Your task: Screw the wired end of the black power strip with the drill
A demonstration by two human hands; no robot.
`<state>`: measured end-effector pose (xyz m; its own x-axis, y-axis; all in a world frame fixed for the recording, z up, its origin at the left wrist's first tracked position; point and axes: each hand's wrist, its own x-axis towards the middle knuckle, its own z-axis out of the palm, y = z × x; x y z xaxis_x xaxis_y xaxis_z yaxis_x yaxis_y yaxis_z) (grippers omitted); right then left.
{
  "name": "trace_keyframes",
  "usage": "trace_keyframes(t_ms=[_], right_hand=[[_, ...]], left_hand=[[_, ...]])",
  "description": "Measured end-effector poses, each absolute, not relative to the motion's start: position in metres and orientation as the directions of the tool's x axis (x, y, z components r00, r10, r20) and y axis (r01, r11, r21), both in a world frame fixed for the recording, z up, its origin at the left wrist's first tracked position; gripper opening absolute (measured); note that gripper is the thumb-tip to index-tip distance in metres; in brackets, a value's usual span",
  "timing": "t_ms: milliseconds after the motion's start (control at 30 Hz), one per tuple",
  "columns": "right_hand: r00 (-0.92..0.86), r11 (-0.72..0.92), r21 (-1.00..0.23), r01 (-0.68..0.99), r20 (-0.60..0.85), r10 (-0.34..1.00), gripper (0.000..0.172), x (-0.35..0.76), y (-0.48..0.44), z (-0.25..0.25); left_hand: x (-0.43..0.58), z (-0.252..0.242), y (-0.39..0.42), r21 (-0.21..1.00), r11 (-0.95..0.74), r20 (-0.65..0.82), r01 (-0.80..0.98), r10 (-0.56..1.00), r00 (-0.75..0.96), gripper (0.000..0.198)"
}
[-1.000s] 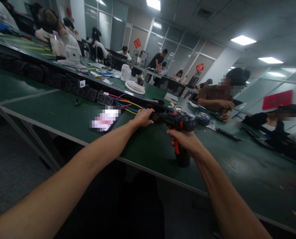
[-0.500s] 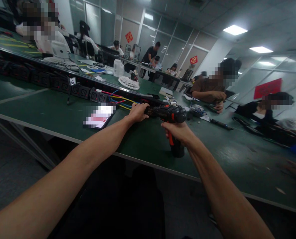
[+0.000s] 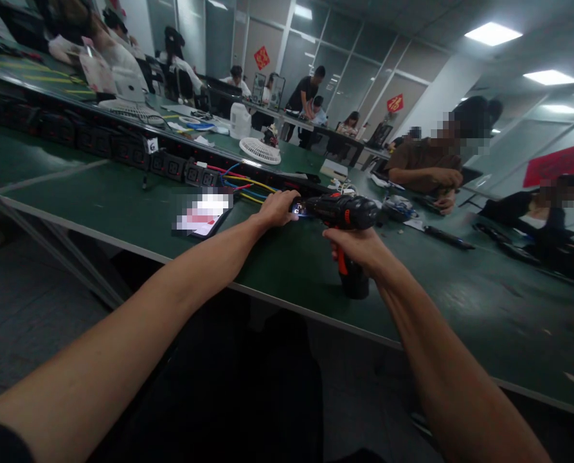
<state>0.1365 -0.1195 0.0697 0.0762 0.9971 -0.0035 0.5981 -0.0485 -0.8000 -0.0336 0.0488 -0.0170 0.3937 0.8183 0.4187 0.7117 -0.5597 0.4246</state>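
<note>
In my right hand is a black and orange cordless drill, its body level and its nose pointing left. The handle hangs down over the green table. My left hand is curled just ahead of the nose, beside the loose wires; what its fingers grip is hidden. A bright light shows between that hand and the drill. Red, yellow and blue wires run out from the last sockets of a long black power strip and pass behind my left hand.
A phone with a lit screen lies left of my left hand. Behind the strip are a white fan grille and a white jug. A dark bar-shaped object lies to the right. Several people work at the tables around.
My view has shifted slightly, so the scene sits further right. A bright light now shows at the drill's nose. Both hands keep nearly the same pose, the right one still on the drill.
</note>
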Motion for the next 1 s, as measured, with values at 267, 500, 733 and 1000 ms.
trace_keyframes(t_ms=[267, 500, 733, 1000], right_hand=[[0.110, -0.089, -0.817, 0.570, -0.031, 0.993, 0.010, 0.1335, -0.1183, 0.0720], [0.047, -0.012, -0.810, 0.586, 0.020, 0.999, 0.018, 0.1362, -0.1175, 0.0681], [0.010, 0.055, -0.784, 0.618, 0.078, 0.997, 0.022, 0.1376, -0.1155, 0.0659], [0.027, 0.024, -0.791, 0.612, 0.051, 0.998, 0.017, 0.1365, -0.1172, 0.0698]], left_hand=[[-0.0334, -0.0225, 0.0541, 0.415, -0.579, 0.448, 0.702, 0.802, 0.396, 0.062], [-0.0332, -0.0191, 0.0496, 0.420, -0.564, 0.443, 0.711, 0.811, 0.382, 0.059], [-0.0330, -0.0184, 0.0504, 0.421, -0.551, 0.428, 0.721, 0.821, 0.378, 0.061], [-0.0343, -0.0175, 0.0490, 0.419, -0.537, 0.420, 0.733, 0.830, 0.367, 0.062]])
